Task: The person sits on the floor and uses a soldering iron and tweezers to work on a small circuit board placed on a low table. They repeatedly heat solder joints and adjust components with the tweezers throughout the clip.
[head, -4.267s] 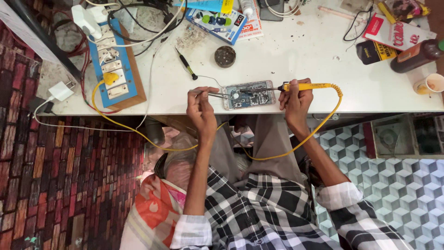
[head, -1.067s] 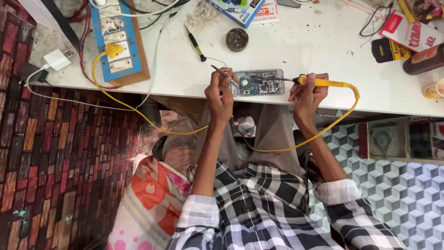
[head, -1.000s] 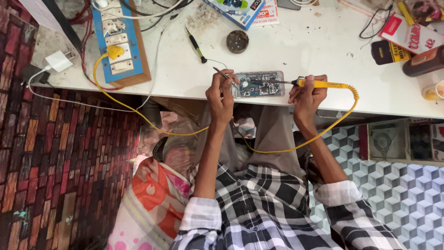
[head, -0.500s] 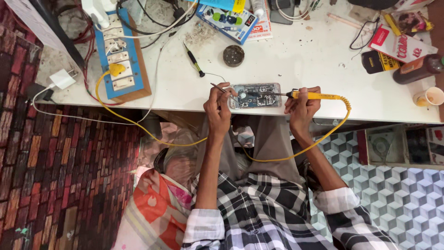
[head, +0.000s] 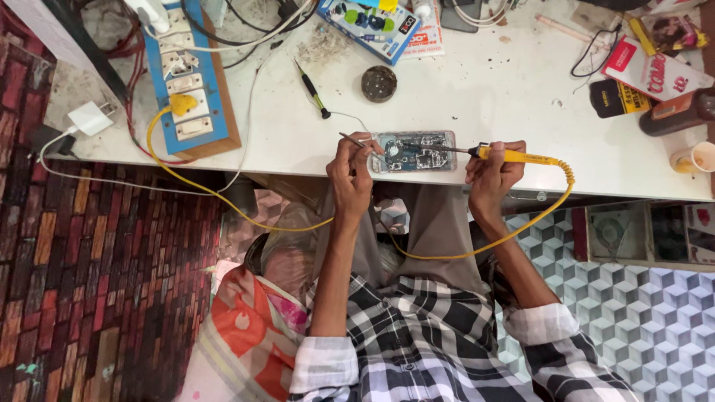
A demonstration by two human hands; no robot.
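Note:
An opened phone with its circuit board exposed [head: 414, 152] lies near the front edge of the white table [head: 484, 89]. My right hand [head: 491, 175] grips a yellow-handled soldering iron [head: 514, 155], its metal tip reaching left onto the board. My left hand [head: 352, 173] sits at the phone's left end and pinches a thin solder wire [head: 356, 141] that points toward the board. A yellow cord [head: 477, 246] loops from the iron down below the table edge and over my lap.
A blue and wood switch board [head: 190, 82] with a yellow plug sits at the left. A green-handled screwdriver [head: 311, 89], a round tin [head: 379, 83], a blue tool box [head: 367, 22], a brown bottle [head: 674, 113], a paper cup [head: 694, 158] and cables surround the work spot.
The view shifted slightly. Both hands stay at the phone; the left hand has edged closer to the board with the wire, and the iron tip remains on the board.

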